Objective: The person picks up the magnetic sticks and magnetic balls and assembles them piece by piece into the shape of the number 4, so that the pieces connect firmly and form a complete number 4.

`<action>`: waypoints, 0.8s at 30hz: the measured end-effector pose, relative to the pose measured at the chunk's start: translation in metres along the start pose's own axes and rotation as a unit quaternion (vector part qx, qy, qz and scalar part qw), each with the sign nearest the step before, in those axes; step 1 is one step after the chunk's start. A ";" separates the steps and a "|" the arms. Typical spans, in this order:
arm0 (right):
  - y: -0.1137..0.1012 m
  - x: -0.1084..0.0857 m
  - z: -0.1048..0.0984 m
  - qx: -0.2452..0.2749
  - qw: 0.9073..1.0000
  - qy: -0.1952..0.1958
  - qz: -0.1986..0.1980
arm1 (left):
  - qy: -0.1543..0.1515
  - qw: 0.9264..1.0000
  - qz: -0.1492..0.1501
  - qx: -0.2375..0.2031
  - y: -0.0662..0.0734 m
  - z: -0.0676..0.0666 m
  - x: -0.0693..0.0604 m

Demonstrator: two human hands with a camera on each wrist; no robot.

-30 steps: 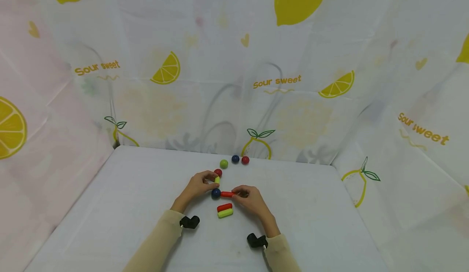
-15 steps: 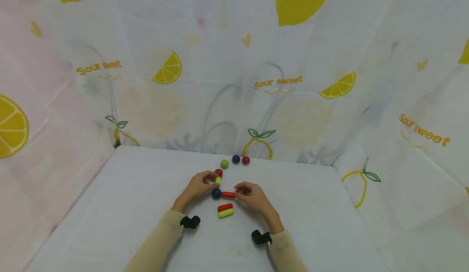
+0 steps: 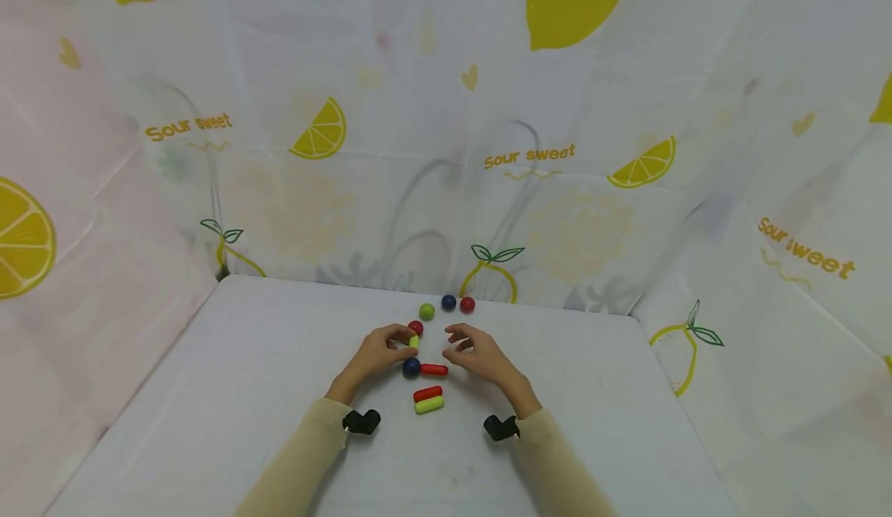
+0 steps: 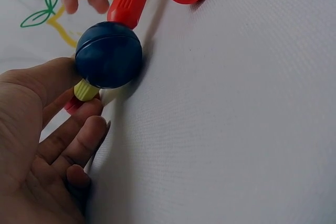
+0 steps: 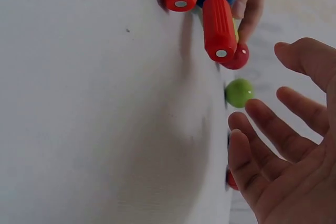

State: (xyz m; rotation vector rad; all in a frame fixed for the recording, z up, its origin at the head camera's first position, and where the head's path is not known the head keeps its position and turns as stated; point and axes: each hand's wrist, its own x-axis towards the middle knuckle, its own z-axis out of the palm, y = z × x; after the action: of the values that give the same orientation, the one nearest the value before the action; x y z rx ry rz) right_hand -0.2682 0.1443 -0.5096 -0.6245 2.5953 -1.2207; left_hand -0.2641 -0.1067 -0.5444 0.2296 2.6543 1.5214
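White surface (image 3: pixel 599 370): red rod (image 3: pixel 435 370) touching the blue ball (image 3: pixel 411 367) runs left-right, left of your wide, empty right grip (image 3: pixel 481 354); your left grip (image 3: pixel 379 350) holds the yellow-green rod (image 3: pixel 414 342).

Left hand (image 3: pixel 379 353) in apparent pinch, right hand (image 3: pixel 479 354) loose.

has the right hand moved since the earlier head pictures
Yes: the right hand has come away from the red rod at the blue ball and shifted up the view, closer to the printed lemon behind it.
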 end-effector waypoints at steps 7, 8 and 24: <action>-0.006 0.020 -0.009 -0.019 1.000 -0.015 -0.017 | 0.001 1.000 -0.003 0.002 -0.001 0.002 0.002; -0.007 0.023 -0.010 -0.020 1.000 -0.015 -0.016 | 0.000 1.000 -0.005 0.002 -0.001 0.002 0.002; -0.013 0.073 0.002 -0.002 0.999 0.036 0.016 | -0.001 1.000 0.010 -0.005 -0.005 0.001 0.002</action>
State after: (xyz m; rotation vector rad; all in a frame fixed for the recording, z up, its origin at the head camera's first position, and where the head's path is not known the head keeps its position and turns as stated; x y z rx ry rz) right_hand -0.3284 0.1019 -0.5011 -0.5472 2.6564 -1.2523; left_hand -0.2666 -0.1076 -0.5492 0.2564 2.6511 1.5381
